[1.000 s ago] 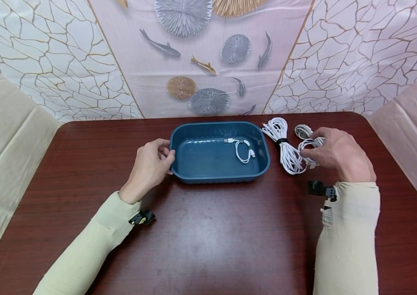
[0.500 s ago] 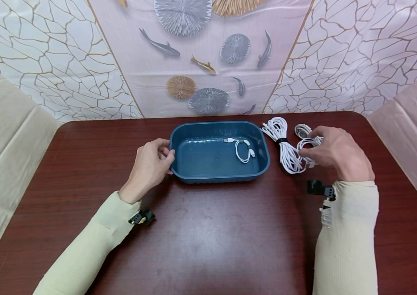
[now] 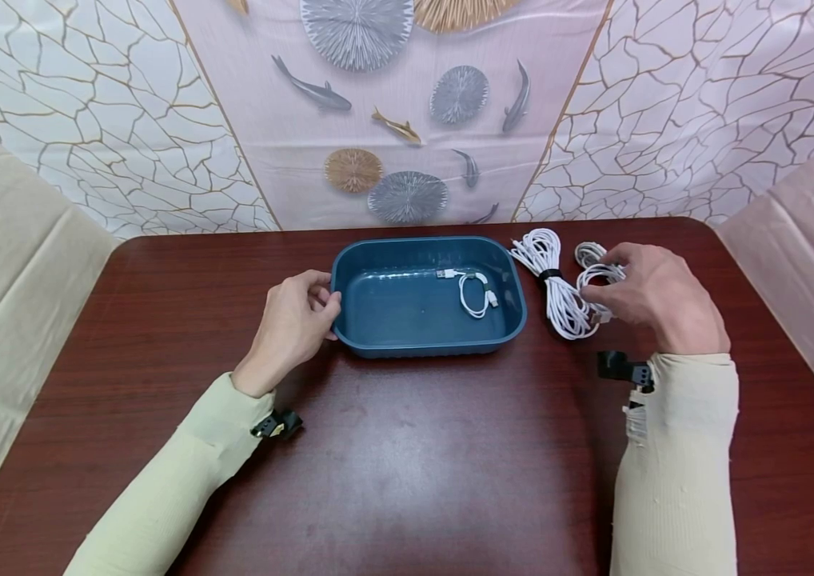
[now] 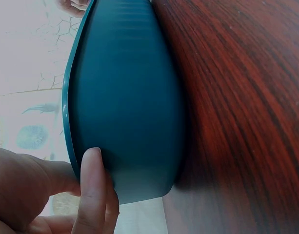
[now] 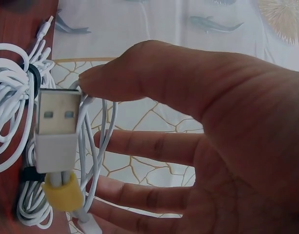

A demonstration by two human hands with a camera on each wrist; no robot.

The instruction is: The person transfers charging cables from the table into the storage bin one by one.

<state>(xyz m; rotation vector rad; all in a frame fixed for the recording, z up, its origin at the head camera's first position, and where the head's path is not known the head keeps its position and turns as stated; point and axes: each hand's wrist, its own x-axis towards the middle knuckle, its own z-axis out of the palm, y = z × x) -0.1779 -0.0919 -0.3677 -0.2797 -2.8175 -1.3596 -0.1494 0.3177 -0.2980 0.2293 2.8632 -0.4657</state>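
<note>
My left hand [image 3: 295, 312] pinches the left rim of a blue plastic bin [image 3: 421, 350], thumb and fingers on either side of its wall. Inside the bin, at its right, lies a small coiled white USB cable [image 3: 475, 310]. My right hand [image 3: 666, 296] pinches another coiled white USB cable [image 5: 56, 153] between thumb and fingers, right of the bin. Its metal plug and a yellow tie face the right wrist camera. Close beside that hand lie a large white cable bundle [image 3: 567, 308] with a black strap and a smaller coiled cable [image 3: 587, 254].
Everything is on a dark red-brown wooden table [image 3: 407, 464]. A patterned backdrop [image 3: 407, 96] rises right behind its far edge, and pale cloth panels [image 3: 11, 264] stand at both sides.
My right hand has shifted slightly left with the coiled USB cable in its fingers. The left hand and the bin look still.
</note>
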